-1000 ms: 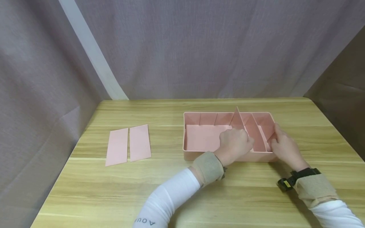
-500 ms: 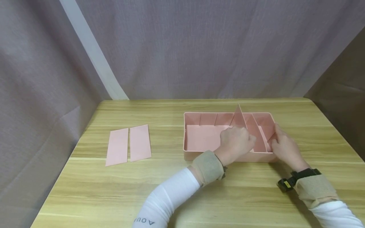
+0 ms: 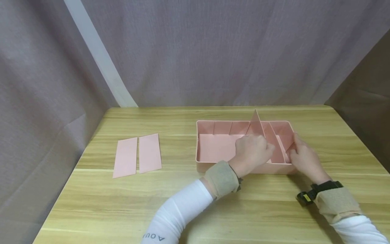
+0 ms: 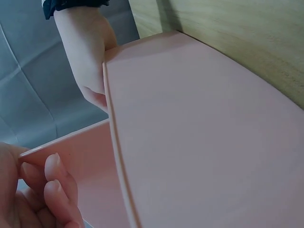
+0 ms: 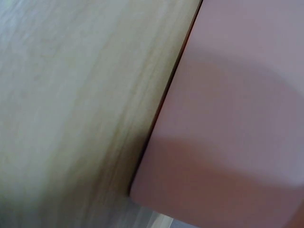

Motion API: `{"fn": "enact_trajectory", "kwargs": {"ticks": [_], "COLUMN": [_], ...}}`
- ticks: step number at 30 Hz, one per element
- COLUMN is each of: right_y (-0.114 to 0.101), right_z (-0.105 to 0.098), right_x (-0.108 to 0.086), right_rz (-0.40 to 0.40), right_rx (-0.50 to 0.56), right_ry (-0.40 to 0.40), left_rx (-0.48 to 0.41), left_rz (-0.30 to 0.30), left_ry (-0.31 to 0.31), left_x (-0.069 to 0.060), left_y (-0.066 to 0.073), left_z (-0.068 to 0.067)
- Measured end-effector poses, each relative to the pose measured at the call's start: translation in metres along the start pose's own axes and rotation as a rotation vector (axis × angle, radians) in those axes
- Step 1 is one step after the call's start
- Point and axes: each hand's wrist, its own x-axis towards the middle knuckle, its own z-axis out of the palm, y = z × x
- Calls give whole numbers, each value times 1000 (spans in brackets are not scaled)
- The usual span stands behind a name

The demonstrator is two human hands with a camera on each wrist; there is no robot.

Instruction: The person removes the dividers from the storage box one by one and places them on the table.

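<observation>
A pink rectangular box (image 3: pixel 225 167) sits on the table, with one divider (image 3: pixel 277 144) standing inside near its right end. To the left of that, a second pink divider (image 3: pixel 257 123) slants with its far end above the rim. My left hand (image 3: pixel 252 150) pinches this divider by its edge; in the left wrist view the curled fingers (image 4: pixel 61 190) show at its upper edge. At the box's right end, my right hand (image 3: pixel 306 159) grips the wall. The right wrist view shows only the outside of the box (image 5: pixel 228 118) and the table, no fingers.
Two flat pink panels (image 3: pixel 125 157) (image 3: pixel 149 153) lie side by side on the wooden table (image 3: pixel 122 210), left of the box. A grey curtain (image 3: pixel 195 54) hangs behind and at the sides of the table.
The far end of the pinched divider has risen and shifted slightly right, along with a small rightward move of my left hand. The right hand and the box stay nearly still.
</observation>
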Motion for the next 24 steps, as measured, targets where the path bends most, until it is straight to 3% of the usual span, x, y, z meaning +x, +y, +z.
{"fn": "enact_trajectory", "kwargs": {"ticks": [24], "right_y": [1], "right_z": [-1], "right_x": [0], "right_rz": [19], "right_rx": [17], "right_ry": [-17], "left_rx": [54], "left_rz": [38], "left_ry": [13], "left_x": [-6], "left_y": [5], "left_z": [-16]}}
